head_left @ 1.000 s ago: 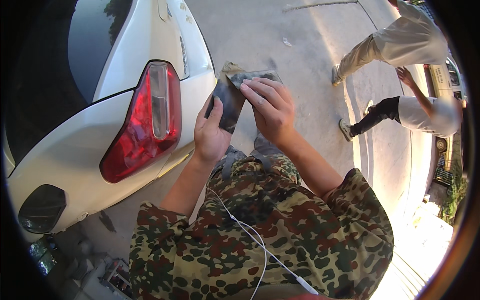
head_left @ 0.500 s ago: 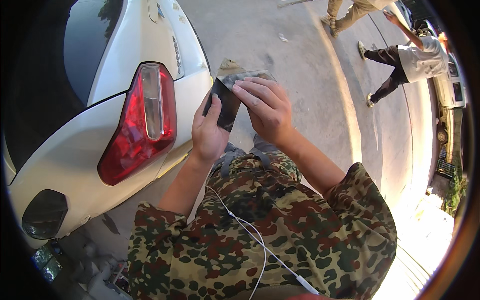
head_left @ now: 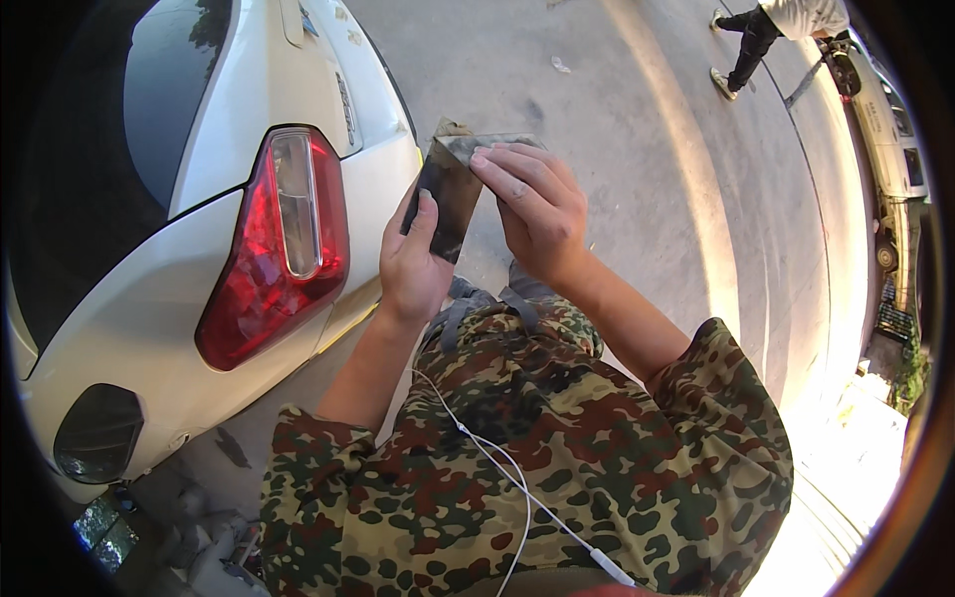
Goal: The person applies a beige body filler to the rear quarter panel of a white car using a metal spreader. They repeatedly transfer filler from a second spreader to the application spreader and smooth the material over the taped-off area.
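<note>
My left hand (head_left: 416,264) is closed round a dark, smudged flat plate (head_left: 448,209), thumb on its face, beside the white car's rear corner. My right hand (head_left: 537,209) grips a second, lighter smeared plate (head_left: 507,138), its fingers bent over it where it crosses the top of the first. A beige smudged corner (head_left: 451,127) sticks up above the two plates. The car's red tail light (head_left: 239,298) is just left of my hands. My forearms come up from a camouflage garment (head_left: 537,438) with white earphone cables lying over it.
The white car (head_left: 119,338) fills the left side, a dark oval fitting (head_left: 97,433) low on it. Concrete ground (head_left: 657,179) lies beyond my hands. Another person's legs (head_left: 748,50) show at the upper right; a parked vehicle (head_left: 895,179) stands at the right edge.
Two people at the right moved up the picture; one is now out of view, the other only partly visible. My right hand and its plate shifted slightly left and up; both grips stay closed.
</note>
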The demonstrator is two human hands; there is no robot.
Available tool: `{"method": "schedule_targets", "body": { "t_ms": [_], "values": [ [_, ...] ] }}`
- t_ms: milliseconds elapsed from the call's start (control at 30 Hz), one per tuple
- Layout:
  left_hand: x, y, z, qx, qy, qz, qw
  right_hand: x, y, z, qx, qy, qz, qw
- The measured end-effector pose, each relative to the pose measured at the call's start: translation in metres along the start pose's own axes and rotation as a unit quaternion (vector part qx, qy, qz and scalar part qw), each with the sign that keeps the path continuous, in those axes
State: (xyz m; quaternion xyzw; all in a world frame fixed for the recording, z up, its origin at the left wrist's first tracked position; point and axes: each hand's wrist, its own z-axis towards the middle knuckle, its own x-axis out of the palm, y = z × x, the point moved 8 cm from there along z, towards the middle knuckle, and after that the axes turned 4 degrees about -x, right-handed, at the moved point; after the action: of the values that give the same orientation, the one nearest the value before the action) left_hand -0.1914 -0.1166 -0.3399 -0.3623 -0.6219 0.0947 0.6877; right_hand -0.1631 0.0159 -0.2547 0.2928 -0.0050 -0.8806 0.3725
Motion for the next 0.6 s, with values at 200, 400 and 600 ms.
{"method": "schedule_targets", "body": {
  "t_ms": [200, 400, 600],
  "values": [
    [-0.0065, 0.0038, 0.0003, -0.002, -0.022, 0.03, 0.999, 0.0, -0.0012, -0.0034, 0.014, -0.016, 0.003, 1.0],
    [-0.0071, 0.0069, -0.0008, -0.004, -0.038, 0.048, 0.998, 0.0025, -0.0034, -0.0037, 0.026, 0.01, 0.042, 0.999],
    [-0.0078, 0.0065, -0.0021, -0.004, -0.033, 0.039, 0.999, 0.0066, -0.0012, -0.0027, 0.041, 0.025, 0.058, 0.997]
  ]
}}
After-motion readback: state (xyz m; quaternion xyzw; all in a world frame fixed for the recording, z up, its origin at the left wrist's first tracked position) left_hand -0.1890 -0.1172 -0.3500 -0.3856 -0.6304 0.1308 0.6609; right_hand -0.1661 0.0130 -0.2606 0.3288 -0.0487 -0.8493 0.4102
